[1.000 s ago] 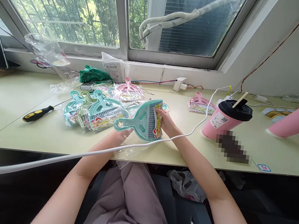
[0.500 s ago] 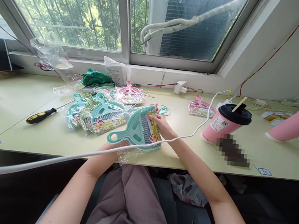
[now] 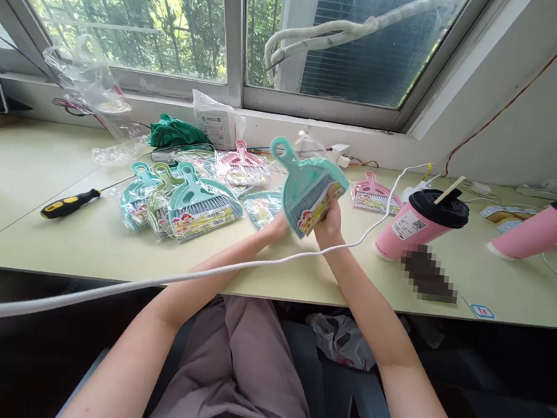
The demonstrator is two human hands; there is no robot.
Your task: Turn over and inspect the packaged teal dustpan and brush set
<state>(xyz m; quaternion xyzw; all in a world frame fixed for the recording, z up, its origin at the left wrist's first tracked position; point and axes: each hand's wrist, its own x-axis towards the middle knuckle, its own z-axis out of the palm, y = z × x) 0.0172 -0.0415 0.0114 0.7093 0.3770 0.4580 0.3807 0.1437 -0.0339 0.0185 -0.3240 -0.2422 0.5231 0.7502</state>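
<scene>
A teal dustpan and brush set (image 3: 306, 182) with a printed label is raised over the table, its ring handle up and to the left. My right hand (image 3: 330, 220) grips its lower right edge by the label. Behind its lower left edge is my left hand (image 3: 280, 226), whose fingers are mostly hidden by the dustpan. Wrapped teal (image 3: 200, 210) and green (image 3: 157, 188) sets lie to the left, with a pink set (image 3: 243, 165) behind them. Another teal set (image 3: 263, 206) lies just behind my left hand.
A white cable (image 3: 211, 272) crosses in front of my forearms. Two pink cups (image 3: 399, 233) (image 3: 532, 234) and a pink set (image 3: 373, 194) are at the right. A screwdriver (image 3: 72, 203), green plastic (image 3: 176, 133) and a clear bag (image 3: 92, 80) are at the left.
The held teal set has moved up and away from me, and its handle has turned upward. Both hands have moved forward and right. A teal set on the table behind it has come into view.
</scene>
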